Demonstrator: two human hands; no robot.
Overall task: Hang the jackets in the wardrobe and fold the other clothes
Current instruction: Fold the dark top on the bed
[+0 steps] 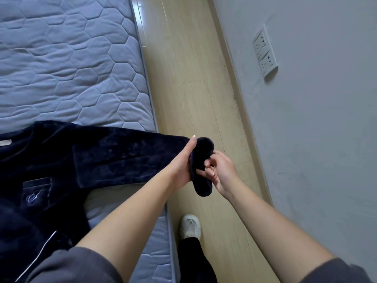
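Left hand (182, 162) and right hand (221, 170), fingers (212, 173) curled, grip the dark cuff (202, 151) beyond the bed (71, 68); slackening could drop the sleeve (122, 156) floorward.

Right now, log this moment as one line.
left hand: holds sleeve cuff | right hand: pinches sleeve cuff | navy garment: lies on mattress, cuff past its edge

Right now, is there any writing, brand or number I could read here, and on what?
No readable words or numbers anywhere.
Pocket of the dark blue garment: a stitched swirl emblem, no letters I can make out.
Pale tag at its collar: too blurred to read.
Wall sockets: no print visible.
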